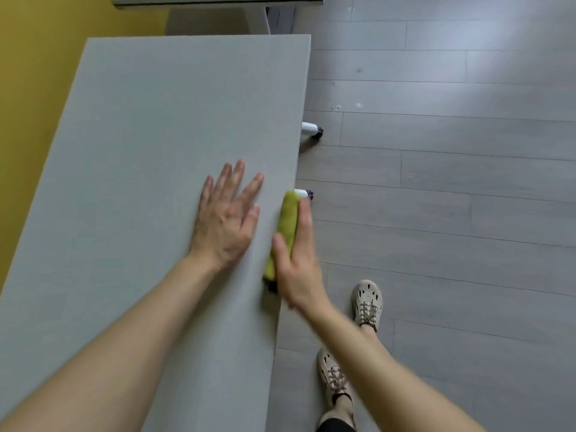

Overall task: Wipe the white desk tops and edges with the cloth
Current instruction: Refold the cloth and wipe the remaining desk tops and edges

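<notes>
The white desk fills the left half of the view, its long right edge running from the far corner down toward me. A yellow-green cloth is folded over that right edge. My right hand grips the cloth against the edge, thumb on the desk top and fingers down the outer side. My left hand lies flat on the desk top just left of the cloth, fingers spread and straight.
A second white desk stands at the far end. Two desk feet with black casters poke out past the right edge onto the grey plank floor. A yellow wall lies left. My feet stand by the edge.
</notes>
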`<state>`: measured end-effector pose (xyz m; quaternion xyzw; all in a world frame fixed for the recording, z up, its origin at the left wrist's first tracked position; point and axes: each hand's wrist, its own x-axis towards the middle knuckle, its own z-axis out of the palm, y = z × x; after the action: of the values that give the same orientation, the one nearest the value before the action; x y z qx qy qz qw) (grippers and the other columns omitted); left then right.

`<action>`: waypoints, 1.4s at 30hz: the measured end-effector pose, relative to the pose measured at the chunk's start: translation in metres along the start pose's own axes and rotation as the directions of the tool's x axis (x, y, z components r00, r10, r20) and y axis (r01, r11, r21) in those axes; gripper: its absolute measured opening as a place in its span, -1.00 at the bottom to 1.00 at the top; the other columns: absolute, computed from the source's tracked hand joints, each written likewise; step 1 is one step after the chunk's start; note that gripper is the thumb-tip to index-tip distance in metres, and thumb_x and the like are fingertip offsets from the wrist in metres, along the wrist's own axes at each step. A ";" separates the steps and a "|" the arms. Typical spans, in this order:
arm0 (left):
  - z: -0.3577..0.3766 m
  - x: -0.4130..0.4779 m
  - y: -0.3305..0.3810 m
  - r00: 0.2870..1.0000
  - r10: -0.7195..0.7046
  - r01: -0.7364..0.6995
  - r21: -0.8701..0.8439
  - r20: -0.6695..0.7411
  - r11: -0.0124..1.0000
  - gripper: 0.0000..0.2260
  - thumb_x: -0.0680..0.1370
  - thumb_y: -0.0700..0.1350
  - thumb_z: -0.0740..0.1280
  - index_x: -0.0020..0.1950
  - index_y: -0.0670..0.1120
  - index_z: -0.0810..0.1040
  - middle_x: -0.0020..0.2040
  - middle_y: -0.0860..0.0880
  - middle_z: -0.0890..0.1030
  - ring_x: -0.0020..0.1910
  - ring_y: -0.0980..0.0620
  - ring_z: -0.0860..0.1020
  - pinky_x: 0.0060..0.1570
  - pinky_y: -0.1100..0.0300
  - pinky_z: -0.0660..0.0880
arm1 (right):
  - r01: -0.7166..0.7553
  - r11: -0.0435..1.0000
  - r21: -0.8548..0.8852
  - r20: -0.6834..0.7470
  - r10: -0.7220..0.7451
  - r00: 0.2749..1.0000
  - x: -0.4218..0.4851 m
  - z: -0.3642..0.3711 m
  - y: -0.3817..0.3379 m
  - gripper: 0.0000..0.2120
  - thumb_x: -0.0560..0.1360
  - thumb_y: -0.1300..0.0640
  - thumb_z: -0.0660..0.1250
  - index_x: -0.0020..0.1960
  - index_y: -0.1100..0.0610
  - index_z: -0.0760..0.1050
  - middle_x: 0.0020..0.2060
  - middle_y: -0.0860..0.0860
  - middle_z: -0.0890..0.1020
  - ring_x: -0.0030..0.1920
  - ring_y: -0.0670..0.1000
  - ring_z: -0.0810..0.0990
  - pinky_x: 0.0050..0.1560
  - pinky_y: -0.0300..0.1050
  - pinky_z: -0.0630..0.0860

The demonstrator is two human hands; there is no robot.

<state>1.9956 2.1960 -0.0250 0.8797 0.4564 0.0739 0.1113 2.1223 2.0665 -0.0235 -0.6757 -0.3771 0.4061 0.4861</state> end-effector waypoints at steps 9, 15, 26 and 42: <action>0.007 -0.119 0.021 0.991 -0.089 0.097 0.077 -0.097 0.992 -0.49 0.71 0.09 0.16 0.69 0.13 0.36 0.76 -0.03 0.20 0.75 -0.05 0.13 0.64 -0.36 0.11 | 0.038 0.995 -0.095 -0.106 -0.048 0.993 0.110 -0.006 -0.014 -0.27 0.69 0.02 0.20 0.78 -0.01 -0.03 0.77 -0.06 0.03 0.74 -0.08 0.00 0.73 0.09 0.06; 0.010 -0.122 0.020 0.991 -0.069 0.077 0.066 -0.115 0.995 -0.49 0.72 0.07 0.17 0.70 0.10 0.35 0.76 -0.05 0.19 0.75 -0.08 0.13 0.64 -0.37 0.10 | 0.096 0.994 -0.058 0.010 -0.095 0.995 -0.147 0.026 0.016 -0.28 0.71 0.19 0.29 0.76 0.09 0.02 0.77 -0.03 -0.02 0.77 0.04 -0.06 0.72 0.14 0.02; 0.010 -0.121 0.020 0.989 -0.084 0.093 0.064 -0.123 0.994 -0.49 0.72 0.08 0.14 0.70 0.13 0.34 0.76 -0.03 0.18 0.76 -0.04 0.10 0.67 -0.31 0.05 | 0.107 0.989 -0.098 -0.123 -0.119 0.985 0.129 -0.004 -0.014 -0.24 0.61 0.12 0.22 0.76 0.12 0.08 0.75 0.07 0.12 0.74 0.03 0.05 0.66 -0.16 -0.01; 0.009 -0.122 0.023 0.989 -0.081 0.089 0.059 -0.122 0.994 -0.49 0.72 0.09 0.14 0.71 0.13 0.34 0.76 -0.05 0.19 0.75 -0.04 0.11 0.68 -0.30 0.05 | 0.094 0.994 -0.052 -0.103 -0.099 0.990 0.124 -0.010 -0.016 -0.24 0.61 0.13 0.23 0.77 0.06 0.07 0.75 0.02 0.11 0.72 -0.05 0.07 0.62 -0.19 0.01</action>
<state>1.9459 2.0826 -0.0308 0.8566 0.5015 0.1068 0.0587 2.1780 2.1793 -0.0284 -0.6882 -0.3927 0.3369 0.5085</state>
